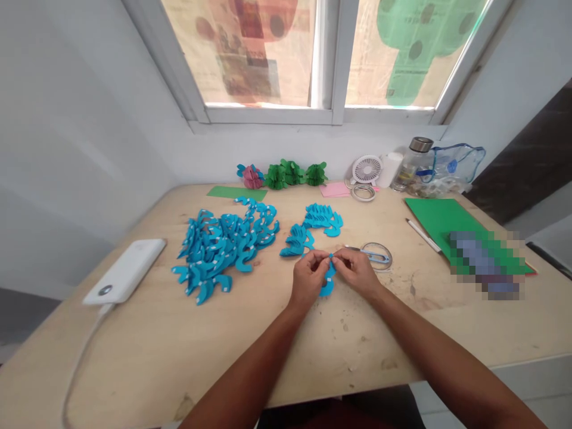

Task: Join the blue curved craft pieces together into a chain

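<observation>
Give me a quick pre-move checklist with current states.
1. Left hand pinching the blue paper piece: ok.
2. Right hand pinching it too, fingertips close to the other hand's: ok.
3. Edges lined up at the pinch: cannot tell, fingers cover it.
4. Large blue pile clear of both hands: ok, it lies off to the left.
5. White pen clear of the right hand: ok, it lies apart, beside the green sheet.
6. White power bank clear of the left forearm: ok, far left, cable plugged in.
</observation>
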The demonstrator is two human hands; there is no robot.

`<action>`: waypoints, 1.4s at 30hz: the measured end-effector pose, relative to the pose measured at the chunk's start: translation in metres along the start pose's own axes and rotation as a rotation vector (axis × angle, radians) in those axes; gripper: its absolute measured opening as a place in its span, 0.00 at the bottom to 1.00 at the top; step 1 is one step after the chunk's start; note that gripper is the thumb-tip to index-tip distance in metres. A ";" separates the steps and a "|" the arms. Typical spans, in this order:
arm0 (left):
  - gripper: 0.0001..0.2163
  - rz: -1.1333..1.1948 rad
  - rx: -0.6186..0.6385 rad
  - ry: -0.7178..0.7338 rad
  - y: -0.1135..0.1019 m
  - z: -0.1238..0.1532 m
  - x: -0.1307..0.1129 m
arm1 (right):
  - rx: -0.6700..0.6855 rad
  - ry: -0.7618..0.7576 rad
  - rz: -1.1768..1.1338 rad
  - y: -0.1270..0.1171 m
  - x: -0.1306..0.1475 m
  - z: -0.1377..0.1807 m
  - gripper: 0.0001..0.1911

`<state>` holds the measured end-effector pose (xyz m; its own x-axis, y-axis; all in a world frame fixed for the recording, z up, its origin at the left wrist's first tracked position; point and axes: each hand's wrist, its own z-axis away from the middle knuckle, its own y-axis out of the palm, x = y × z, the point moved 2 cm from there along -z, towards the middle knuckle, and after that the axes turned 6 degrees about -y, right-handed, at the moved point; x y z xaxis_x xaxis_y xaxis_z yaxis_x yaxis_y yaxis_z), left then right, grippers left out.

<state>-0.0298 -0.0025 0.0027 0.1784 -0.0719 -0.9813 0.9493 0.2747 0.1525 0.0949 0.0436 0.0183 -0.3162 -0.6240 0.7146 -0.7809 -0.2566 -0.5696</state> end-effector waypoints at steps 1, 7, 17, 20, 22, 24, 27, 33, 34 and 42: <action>0.08 0.020 -0.001 -0.029 0.000 0.000 -0.001 | 0.004 0.011 -0.009 0.000 0.000 0.000 0.11; 0.07 0.073 0.013 -0.095 0.000 0.000 -0.010 | -0.015 0.183 -0.309 -0.001 -0.004 -0.001 0.14; 0.07 -0.006 0.088 -0.111 -0.001 0.005 -0.020 | -0.003 0.367 -0.622 0.003 -0.014 -0.002 0.15; 0.06 -0.013 0.103 -0.098 -0.001 0.005 -0.021 | 0.004 0.396 -0.704 0.004 -0.015 -0.001 0.15; 0.05 -0.013 0.105 -0.092 -0.001 0.006 -0.022 | 0.006 0.403 -0.742 0.005 -0.015 0.000 0.15; 0.04 -0.010 0.109 -0.087 -0.001 0.006 -0.022 | 0.008 0.400 -0.766 0.005 -0.014 0.000 0.15; 0.04 -0.006 0.114 -0.081 -0.001 0.006 -0.023 | 0.008 0.394 -0.791 0.006 -0.014 0.001 0.16; 0.05 0.008 0.114 -0.091 -0.002 0.006 -0.024 | 0.016 0.444 -0.797 0.007 -0.015 0.001 0.16; 0.05 0.011 0.110 -0.103 -0.002 0.006 -0.024 | 0.018 0.450 -0.806 0.007 -0.014 0.001 0.16; 0.12 0.013 0.161 -0.231 -0.005 0.003 -0.016 | 0.081 0.516 -0.913 0.006 -0.005 0.001 0.16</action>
<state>-0.0362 -0.0058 0.0178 0.2278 -0.2907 -0.9293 0.9721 0.1227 0.1999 0.0929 0.0443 0.0107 0.1679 0.2164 0.9618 -0.8058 -0.5319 0.2603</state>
